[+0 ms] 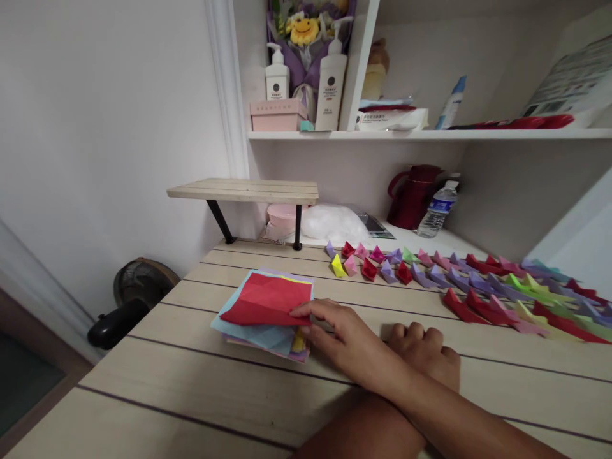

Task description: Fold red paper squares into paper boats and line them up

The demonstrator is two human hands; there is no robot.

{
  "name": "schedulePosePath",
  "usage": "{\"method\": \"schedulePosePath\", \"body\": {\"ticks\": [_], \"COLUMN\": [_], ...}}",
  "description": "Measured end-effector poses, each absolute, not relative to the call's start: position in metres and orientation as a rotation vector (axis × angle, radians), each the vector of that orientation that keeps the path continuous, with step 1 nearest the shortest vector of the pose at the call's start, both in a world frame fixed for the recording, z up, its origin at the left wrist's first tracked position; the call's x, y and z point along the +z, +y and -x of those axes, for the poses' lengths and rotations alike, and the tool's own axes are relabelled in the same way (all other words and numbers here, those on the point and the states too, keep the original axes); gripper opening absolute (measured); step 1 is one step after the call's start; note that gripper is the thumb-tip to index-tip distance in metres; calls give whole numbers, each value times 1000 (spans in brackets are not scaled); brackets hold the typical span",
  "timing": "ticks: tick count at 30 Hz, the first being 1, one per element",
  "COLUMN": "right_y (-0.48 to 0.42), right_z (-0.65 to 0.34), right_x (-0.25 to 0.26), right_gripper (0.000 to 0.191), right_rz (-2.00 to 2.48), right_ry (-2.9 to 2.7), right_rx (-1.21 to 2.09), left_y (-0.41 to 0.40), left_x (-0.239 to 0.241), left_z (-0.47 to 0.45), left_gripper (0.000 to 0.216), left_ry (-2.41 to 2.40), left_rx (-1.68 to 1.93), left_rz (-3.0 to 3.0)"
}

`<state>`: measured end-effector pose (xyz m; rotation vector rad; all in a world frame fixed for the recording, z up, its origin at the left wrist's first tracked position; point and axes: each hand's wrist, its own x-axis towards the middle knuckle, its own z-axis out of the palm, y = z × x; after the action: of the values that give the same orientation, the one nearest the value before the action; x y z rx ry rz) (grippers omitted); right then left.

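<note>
A loose stack of coloured paper sheets (268, 341) lies on the wooden tabletop, with light blue, purple and yellow edges showing. On top is a red paper sheet (272, 296). My right hand (342, 335) reaches across from the right and pinches the red sheet's near right corner, forefinger above and thumb at the edge below. Beneath the right forearm crosses my left arm. My left hand (425, 354) rests on the table with its fingers curled into a loose fist, and no object shows in it. Several folded paper boats (478, 280) in many colours stand in rows beyond it.
A small raised wooden shelf (243, 190) on black legs stands at the table's back left. Behind are a white plastic bag (335, 223), a dark red jug (414, 197) and a water bottle (437, 210). A black fan (138, 293) sits past the left edge.
</note>
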<state>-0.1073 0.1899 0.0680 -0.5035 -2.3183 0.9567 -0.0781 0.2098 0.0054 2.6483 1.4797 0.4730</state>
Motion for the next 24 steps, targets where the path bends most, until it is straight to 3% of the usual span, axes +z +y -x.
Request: {"method": "schedulePosePath", "body": {"ticks": [5, 11, 16, 20, 21, 24], "right_y": [194, 191, 188, 184, 185, 199], "right_z": [108, 108, 110, 106, 105, 101], "right_x": [69, 69, 66, 73, 77, 84], "right_gripper": [11, 39, 38, 77, 73, 33], "right_rz": [518, 434, 332, 253, 228, 388], "right_ry": [-2043, -1946, -2066, -2257, -2233, -1916], "right_rx": [881, 885, 874, 998, 1082, 1302], "left_y": [210, 207, 203, 202, 202, 205], "left_x": [8, 13, 17, 18, 17, 14], "left_z": [78, 81, 81, 81, 81, 83], "left_gripper": [31, 30, 30, 32, 32, 33], "left_ry": [1513, 1531, 1535, 1538, 1536, 1529], "left_rx": [447, 440, 410, 393, 390, 380], "left_rz": [-2641, -2639, -2619, -2584, -2571, -2518]}}
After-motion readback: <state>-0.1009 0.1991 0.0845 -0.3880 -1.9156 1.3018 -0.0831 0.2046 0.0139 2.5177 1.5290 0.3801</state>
